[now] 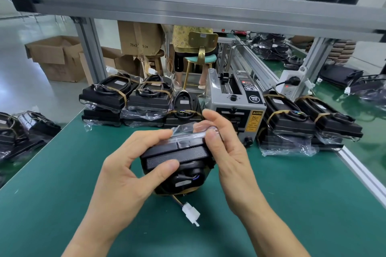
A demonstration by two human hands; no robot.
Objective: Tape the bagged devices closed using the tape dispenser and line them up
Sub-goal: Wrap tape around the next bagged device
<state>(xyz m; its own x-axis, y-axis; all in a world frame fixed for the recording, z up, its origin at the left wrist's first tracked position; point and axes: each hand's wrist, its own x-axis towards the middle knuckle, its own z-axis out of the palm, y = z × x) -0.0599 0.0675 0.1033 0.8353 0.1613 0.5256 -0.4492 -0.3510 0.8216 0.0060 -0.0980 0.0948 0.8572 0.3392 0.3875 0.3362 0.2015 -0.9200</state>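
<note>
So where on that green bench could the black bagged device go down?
Bare green mat lies left of the left hand, and more right of the right hand. Crowded: the far edge, with bagged stacks either side of the grey tape dispenser.

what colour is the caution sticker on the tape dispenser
Yellow with black print, on the tape dispenser's caution sticker; head view.

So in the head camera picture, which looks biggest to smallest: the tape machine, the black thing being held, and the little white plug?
1. Tape machine
2. Held black device, though it's nearer the camera, so this order is unsure
3. White plug, clearly smallest
</note>
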